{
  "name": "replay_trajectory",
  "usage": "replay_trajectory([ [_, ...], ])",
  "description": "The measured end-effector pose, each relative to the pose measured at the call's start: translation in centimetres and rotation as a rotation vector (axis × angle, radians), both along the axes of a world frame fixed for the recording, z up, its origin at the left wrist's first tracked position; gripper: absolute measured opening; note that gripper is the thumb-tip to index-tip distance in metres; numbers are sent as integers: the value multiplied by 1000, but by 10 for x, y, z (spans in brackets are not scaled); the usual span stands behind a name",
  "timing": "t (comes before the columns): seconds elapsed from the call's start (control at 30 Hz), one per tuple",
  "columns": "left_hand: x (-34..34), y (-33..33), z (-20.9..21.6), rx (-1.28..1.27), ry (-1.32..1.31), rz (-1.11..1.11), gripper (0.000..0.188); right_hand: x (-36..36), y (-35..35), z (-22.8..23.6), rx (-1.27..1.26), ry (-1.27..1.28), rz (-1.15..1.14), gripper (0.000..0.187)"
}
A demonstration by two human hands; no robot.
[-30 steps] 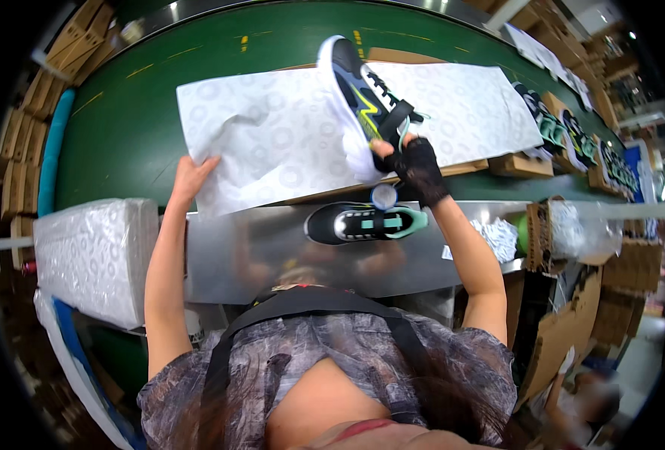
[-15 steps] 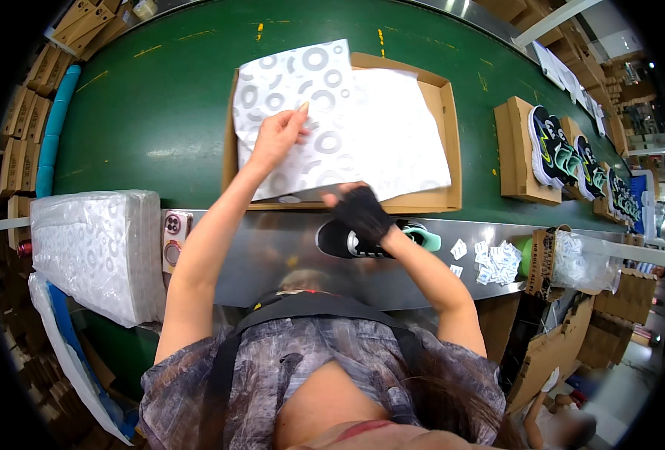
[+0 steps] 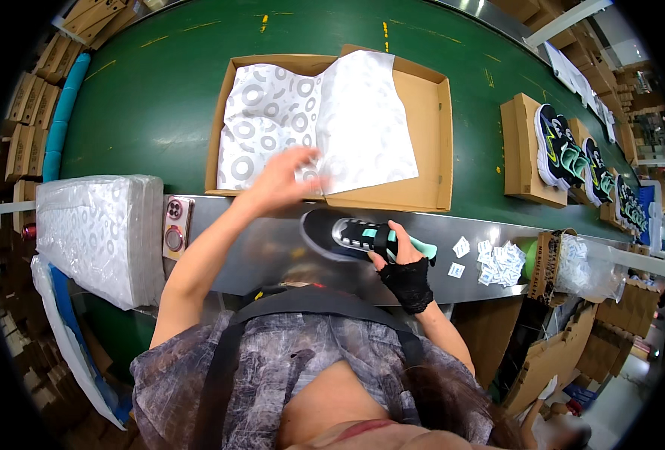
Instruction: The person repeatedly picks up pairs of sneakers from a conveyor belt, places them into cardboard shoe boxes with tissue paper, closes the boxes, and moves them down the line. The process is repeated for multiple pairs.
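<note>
In front of me an open cardboard shoebox [image 3: 445, 161] rests on the green surface, lined with white tissue paper [image 3: 366, 124] printed with grey rings. My left hand [image 3: 291, 180] is over the box's near edge, fingers spread and a little blurred, with nothing in it. On the metal ledge my right hand [image 3: 406, 274], in a black fingerless glove, grips a black sneaker [image 3: 359, 236] with mint-green trim around its heel end. The toe points left, and the sole is partly hidden.
Left on the ledge are a plastic-wrapped stack of printed paper [image 3: 96, 236] and a phone [image 3: 176, 227]. Small white packets [image 3: 501, 264] lie right, beside a bag of more packets [image 3: 580, 264]. Several sneakers [image 3: 558, 146] on boxes line the right side.
My left hand let go of the tissue paper, which now lies in the box, and came nearer. My right hand moved right and down and took hold of the sneaker.
</note>
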State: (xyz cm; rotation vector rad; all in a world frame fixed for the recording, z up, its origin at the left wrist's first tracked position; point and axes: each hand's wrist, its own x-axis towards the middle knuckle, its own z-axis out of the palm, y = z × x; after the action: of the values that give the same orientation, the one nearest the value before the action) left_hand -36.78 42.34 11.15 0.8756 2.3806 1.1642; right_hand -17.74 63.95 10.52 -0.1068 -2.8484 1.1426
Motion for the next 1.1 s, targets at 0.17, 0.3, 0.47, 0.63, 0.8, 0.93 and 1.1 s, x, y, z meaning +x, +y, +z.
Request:
replay_trajectory([
  [0.17, 81, -16, 46, -159, 244, -217, 84, -44, -31, 78, 11, 98, 372, 58],
  [0.3, 78, -58, 52, 68, -11, 143, 70, -101, -12, 100, -91, 625, 113, 34],
  [0.47, 59, -97, 55, 295, -302, 509, 63, -177, 61, -56, 323, 225, -326, 79],
  [0.63, 48, -114, 43, 304, -248, 560, 65, -170, 42, -123, -81, -222, -380, 63],
  [0.8, 17, -97, 27, 462, -314, 599, 68, -158, 61, -117, -551, -142, -461, 27],
  [0.93, -27, -73, -17, 637, -455, 685, 53, -147, 84, -29, -824, 43, -825, 22],
  [1.1, -68, -20, -94, 456, -734, 745, 62, -140, 52, 54, -917, 66, -653, 24],
])
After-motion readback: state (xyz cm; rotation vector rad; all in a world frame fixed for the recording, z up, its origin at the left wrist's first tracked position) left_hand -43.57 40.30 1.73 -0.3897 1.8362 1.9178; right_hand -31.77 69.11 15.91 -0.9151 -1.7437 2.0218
